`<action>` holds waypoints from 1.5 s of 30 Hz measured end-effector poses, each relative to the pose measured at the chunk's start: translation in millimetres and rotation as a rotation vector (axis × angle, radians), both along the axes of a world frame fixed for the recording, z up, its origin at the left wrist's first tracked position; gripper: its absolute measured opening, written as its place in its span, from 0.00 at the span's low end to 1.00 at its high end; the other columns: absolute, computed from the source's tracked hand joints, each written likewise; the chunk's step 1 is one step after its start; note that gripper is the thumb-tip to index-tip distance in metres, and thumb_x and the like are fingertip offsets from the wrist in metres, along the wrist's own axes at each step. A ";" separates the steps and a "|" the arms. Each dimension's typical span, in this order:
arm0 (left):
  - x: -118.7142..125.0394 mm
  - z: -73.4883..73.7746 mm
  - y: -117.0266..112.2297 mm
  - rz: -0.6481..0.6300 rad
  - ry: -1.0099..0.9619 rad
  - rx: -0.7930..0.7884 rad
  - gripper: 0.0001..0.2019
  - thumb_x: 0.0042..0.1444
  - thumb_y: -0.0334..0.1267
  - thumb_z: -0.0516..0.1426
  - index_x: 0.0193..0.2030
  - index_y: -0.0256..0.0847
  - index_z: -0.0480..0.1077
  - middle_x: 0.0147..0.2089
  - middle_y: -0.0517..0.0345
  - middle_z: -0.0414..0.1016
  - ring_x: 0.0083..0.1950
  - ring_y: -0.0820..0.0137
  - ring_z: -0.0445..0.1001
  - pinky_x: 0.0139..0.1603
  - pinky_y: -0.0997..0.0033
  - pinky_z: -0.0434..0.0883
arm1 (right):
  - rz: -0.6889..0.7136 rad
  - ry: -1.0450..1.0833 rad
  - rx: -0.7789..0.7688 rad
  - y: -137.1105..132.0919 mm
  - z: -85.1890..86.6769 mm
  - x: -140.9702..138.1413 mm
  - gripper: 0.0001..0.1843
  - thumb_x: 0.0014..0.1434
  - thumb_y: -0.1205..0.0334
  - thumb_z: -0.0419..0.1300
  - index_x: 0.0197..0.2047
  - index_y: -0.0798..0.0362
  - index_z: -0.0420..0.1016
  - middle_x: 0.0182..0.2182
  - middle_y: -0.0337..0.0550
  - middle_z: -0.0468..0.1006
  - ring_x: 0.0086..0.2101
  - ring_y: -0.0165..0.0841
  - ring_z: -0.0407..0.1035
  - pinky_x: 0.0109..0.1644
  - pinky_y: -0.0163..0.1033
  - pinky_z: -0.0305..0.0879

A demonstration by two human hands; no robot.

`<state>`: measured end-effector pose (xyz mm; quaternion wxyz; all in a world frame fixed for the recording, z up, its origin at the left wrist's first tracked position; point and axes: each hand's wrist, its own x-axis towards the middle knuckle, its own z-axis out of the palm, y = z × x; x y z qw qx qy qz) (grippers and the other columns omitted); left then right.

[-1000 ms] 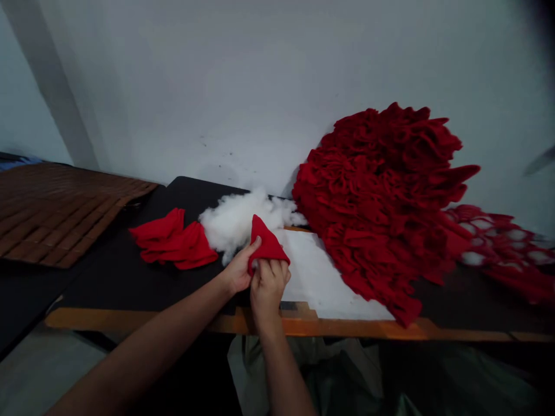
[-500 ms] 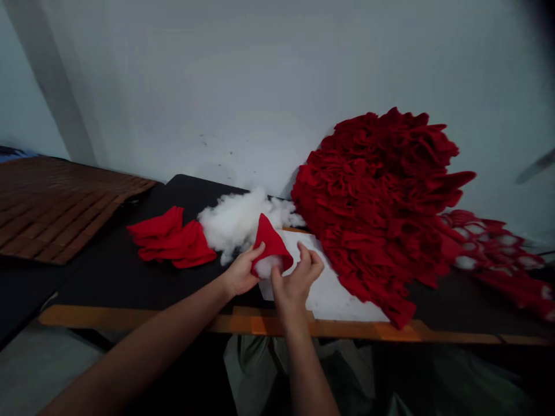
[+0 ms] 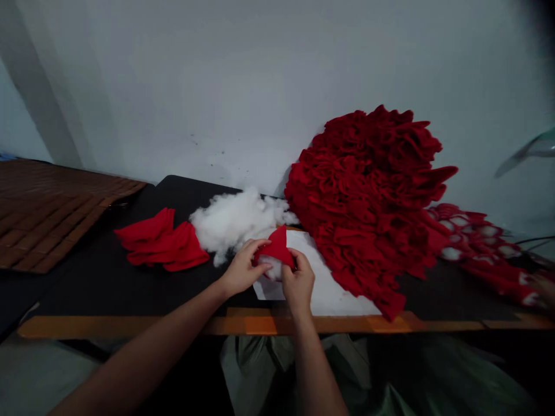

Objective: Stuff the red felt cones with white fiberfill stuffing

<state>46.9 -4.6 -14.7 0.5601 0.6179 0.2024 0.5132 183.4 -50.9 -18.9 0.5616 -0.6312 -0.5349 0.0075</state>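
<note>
Red felt cone (image 3: 276, 247), tip up, sits above a white paper sheet (image 3: 323, 289) near the front edge of the black worktop (image 3: 87, 289), white stuffing (image 3: 271, 268) showing at its mouth. Left hand (image 3: 245, 270) closes around its left side; right hand (image 3: 298, 283) pinches its right side, both gripping it. Behind: loose stuffing pile (image 3: 236, 222). Left: folded red felt pieces (image 3: 160, 245), woven brown mat (image 3: 47, 214). Right: large heap of red felt shapes (image 3: 364, 196) against the wall (image 3: 217, 86).
</note>
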 end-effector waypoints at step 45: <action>2.2 -12.3 6.0 0.296 0.380 0.196 0.18 0.38 0.25 0.52 0.39 0.38 0.60 0.39 0.56 0.64 0.42 0.67 0.64 0.44 0.66 0.63 | -0.071 0.373 0.004 20.2 -9.7 -18.9 0.16 0.36 0.65 0.51 0.34 0.53 0.63 0.29 0.38 0.68 0.30 0.32 0.63 0.37 0.38 0.61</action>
